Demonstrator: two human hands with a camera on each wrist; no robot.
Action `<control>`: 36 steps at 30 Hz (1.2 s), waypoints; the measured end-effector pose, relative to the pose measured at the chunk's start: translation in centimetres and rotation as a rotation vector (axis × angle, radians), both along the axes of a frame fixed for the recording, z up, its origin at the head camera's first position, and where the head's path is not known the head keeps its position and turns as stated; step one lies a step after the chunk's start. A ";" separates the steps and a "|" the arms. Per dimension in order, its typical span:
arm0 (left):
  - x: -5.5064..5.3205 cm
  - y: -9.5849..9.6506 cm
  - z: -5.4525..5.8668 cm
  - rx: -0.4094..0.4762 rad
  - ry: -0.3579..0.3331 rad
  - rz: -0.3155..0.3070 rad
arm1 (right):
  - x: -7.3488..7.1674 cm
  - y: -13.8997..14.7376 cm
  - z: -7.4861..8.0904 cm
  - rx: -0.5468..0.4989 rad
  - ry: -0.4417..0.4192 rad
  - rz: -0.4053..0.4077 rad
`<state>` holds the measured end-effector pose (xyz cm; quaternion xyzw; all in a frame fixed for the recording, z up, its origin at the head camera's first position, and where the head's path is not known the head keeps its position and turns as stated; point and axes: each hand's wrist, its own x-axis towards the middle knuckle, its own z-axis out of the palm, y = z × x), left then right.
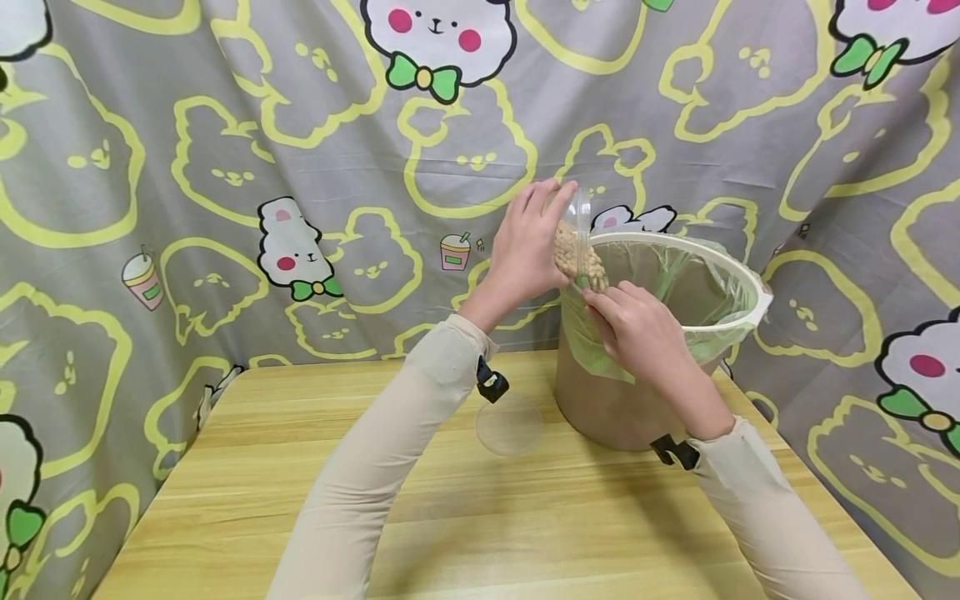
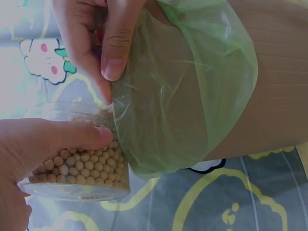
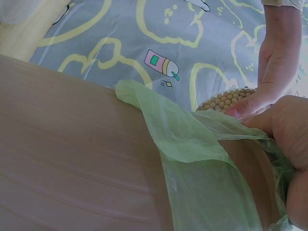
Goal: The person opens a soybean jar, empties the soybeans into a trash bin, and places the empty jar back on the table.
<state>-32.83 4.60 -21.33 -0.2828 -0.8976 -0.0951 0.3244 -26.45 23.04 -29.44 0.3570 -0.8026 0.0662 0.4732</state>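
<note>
Counter [image 1: 262, 483] carries a flat clear disc [image 1: 510, 427]. Left hand [image 1: 522, 242] has fingers wrapped round the clear jar [image 1: 582, 212], tipped sideways, mouth at the bin's near edge; a loose grip or steeper tilt could scatter its beads [image 2: 89, 171]. Right hand [image 1: 641, 329] seems to have fingers pinching the green liner [image 1: 588, 337] by the jar mouth; should that slip or tear, beads could drop outside the bin [image 1: 600, 408].
</note>
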 end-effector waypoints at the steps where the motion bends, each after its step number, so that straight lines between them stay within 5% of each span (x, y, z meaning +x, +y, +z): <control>1: 0.0 0.0 0.0 -0.008 0.008 0.001 | 0.0 0.0 0.0 -0.001 -0.001 0.001; 36: -0.1 0.8 -1.0 0.019 0.078 -0.099 | 0.0 -0.1 0.1 0.002 -0.015 -0.019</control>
